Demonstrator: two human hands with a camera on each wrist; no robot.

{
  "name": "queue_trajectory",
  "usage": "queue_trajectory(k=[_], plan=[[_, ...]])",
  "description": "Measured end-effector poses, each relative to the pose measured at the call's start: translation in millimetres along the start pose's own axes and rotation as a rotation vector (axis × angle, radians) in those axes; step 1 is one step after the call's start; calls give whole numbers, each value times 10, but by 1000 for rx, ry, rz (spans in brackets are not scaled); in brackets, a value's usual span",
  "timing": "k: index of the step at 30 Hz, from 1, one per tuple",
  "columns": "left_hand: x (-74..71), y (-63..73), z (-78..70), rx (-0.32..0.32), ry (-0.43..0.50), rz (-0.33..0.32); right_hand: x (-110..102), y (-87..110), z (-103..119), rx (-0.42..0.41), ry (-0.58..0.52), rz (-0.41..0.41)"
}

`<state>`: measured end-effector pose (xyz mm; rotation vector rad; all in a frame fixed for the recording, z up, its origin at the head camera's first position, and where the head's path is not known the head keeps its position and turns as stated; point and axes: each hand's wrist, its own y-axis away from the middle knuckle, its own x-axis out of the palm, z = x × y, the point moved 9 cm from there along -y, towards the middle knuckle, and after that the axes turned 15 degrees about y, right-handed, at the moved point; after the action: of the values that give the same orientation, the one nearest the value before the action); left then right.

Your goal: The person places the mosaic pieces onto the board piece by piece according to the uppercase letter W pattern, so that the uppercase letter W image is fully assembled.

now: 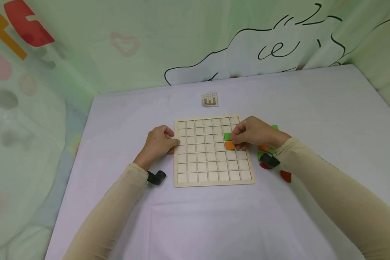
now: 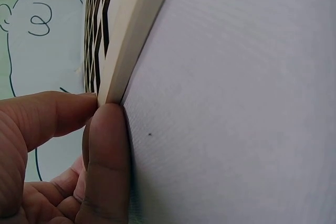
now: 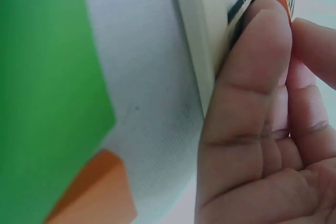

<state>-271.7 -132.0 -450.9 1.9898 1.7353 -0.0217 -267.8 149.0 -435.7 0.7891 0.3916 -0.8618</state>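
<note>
A pale wooden grid board lies flat on the table. My left hand pinches its left edge between thumb and fingers, seen close up in the left wrist view. Over the board's right side, my right hand pinches an orange square tile by its right side. That tile sits at a grid cell, though whether it is fully seated I cannot tell. Directly behind it a green tile lies in the grid, partly covered by the right fingers.
Beyond the board lies a small card with a printed grid pattern. Loose green, orange and red pieces lie right of the board, partly under the right forearm, among them a red quarter-round piece. A patterned curtain hangs behind the table.
</note>
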Motion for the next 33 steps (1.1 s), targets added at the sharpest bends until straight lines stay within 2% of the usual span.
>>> queue_trajectory(k=[13,18,21,24,29,33], plan=[[19,26,-95,31,-6,7,-44,61,10,-7,25,-20],[22,40,-126,36,-6,3,-90,93,-2,-11,2,-29],[24,38,-137,36,-9,0,-200,145,-53,4,-26,-67],[30,40,-128,32,-19,-1,-379,235,-154,33,-9,-138],[36,58,-72,19,-29,2,-689,382,-445,94,89,-256],[28,67,-39,14,-26,-1,-826,460,-637,137,185,-286]])
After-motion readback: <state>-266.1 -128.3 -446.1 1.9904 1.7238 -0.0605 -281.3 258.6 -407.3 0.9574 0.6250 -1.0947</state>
